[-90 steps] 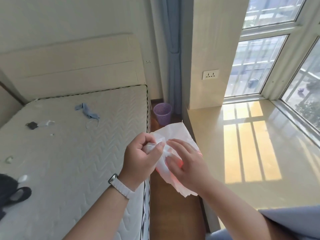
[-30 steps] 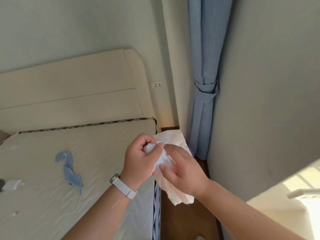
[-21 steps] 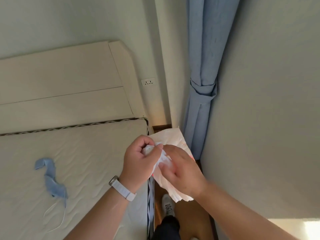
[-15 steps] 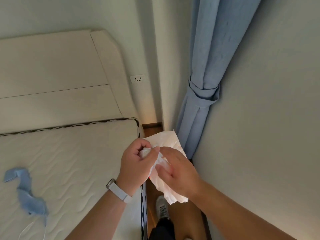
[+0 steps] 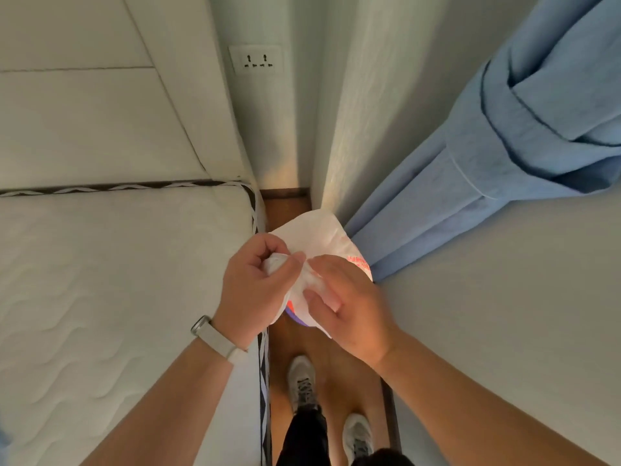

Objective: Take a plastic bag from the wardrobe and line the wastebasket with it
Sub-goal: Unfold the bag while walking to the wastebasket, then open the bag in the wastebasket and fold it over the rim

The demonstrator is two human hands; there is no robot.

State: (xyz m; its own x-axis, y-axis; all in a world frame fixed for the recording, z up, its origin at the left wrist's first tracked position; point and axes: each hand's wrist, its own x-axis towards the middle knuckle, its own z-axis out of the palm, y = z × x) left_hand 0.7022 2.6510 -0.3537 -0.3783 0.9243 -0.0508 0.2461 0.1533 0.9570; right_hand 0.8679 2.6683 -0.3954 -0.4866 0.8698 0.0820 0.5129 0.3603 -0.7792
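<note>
Head view: what is held, and where?
A crumpled white plastic bag with red print is held at the centre, above a wooden floor, between a bed on the left and a blue curtain on the right.
How are the fingers placed?
On the left hand, fingers are curled round a bunched part; on the right hand, thumb and fingers are pinched on the bag.

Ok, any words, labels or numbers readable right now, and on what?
Plastic bag: red print beside the right hand, too blurred to read.
Wall socket: no lettering visible.
No other text shows.
</note>
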